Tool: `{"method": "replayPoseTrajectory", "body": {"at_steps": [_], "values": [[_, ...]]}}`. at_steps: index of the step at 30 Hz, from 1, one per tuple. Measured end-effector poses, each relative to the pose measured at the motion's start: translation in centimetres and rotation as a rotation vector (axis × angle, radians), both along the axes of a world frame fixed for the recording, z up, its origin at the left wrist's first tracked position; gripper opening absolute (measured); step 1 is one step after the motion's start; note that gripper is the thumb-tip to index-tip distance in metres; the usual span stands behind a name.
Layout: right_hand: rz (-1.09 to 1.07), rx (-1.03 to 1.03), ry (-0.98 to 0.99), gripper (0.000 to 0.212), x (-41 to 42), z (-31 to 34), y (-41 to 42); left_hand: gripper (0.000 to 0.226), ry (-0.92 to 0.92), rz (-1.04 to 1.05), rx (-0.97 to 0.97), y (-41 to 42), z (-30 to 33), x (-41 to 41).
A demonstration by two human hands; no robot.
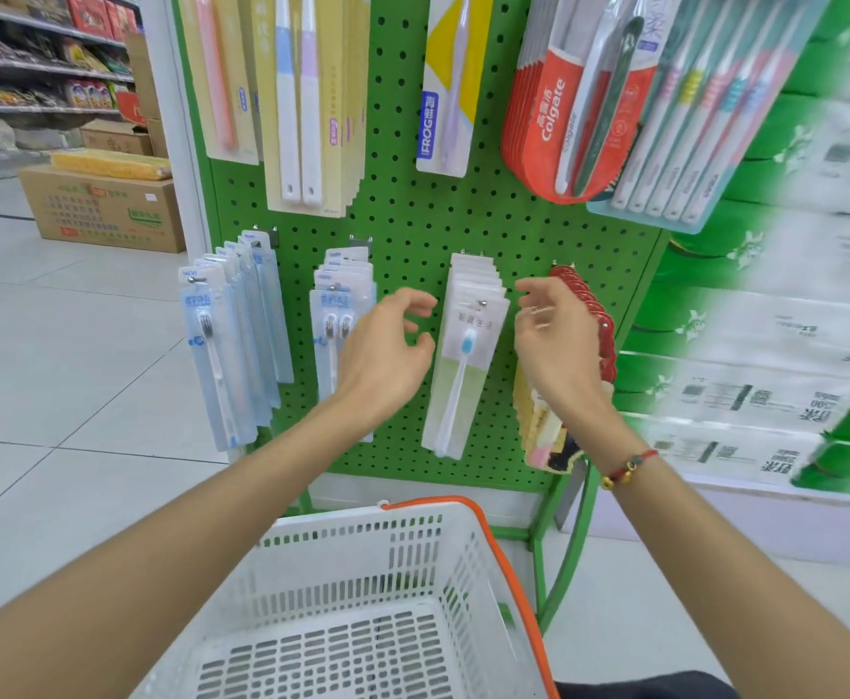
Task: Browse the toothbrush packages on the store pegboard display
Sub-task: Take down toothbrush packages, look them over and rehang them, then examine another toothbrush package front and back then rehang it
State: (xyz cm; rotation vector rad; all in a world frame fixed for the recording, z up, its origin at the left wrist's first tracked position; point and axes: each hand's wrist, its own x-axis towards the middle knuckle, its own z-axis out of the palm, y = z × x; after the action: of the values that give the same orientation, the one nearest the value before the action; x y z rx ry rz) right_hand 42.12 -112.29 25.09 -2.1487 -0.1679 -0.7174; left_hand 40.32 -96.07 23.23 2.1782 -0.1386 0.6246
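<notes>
A green pegboard (413, 229) carries hanging toothbrush packages. On its lower row a stack of white-and-green packs with a blue-headed brush (463, 365) hangs between my two hands. My left hand (387, 350) hovers just left of that stack, fingers loosely curled, holding nothing, in front of a blue twin-brush pack (332, 315). My right hand (556, 340) hovers just right of the stack, fingers relaxed and empty, in front of red-topped packs (599, 320). Further left hang clear blue single-brush packs (226, 345). The upper row holds a FROG pack (445, 88), Colgate packs (564, 108) and a multi-brush pack (690, 113).
A white plastic basket with an orange handle (493, 542) sits below my arms at the foot of the display. Stacked green-and-white tissue packs (765, 345) fill the right side. A cardboard box (105, 209) stands on the tiled floor at left, with store shelves (45, 58) behind.
</notes>
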Motion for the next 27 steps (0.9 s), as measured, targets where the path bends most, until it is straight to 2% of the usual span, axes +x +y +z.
{"method": "replayPoseTrajectory", "body": {"at_steps": [3,6,13,20,27], "values": [[0.004,0.015,0.093,0.032,0.5,-1.5,0.7,0.047,0.123,-0.043,0.037,-1.3,-1.0,1.2],[0.036,0.065,0.117,0.026,1.0,-2.6,1.2,0.045,0.174,-0.042,0.059,-2.2,-1.7,2.0],[0.1,0.207,0.07,0.003,1.9,-3.2,1.2,0.027,0.111,0.034,-0.088,-3.0,-2.2,3.0],[0.163,0.229,-0.028,0.005,1.4,-3.6,0.8,0.018,0.023,0.012,-0.244,-3.3,-2.6,2.4],[0.198,0.302,-0.011,0.004,0.6,-3.5,0.6,0.012,0.054,-0.065,-0.282,-2.4,-1.8,1.8]]}}
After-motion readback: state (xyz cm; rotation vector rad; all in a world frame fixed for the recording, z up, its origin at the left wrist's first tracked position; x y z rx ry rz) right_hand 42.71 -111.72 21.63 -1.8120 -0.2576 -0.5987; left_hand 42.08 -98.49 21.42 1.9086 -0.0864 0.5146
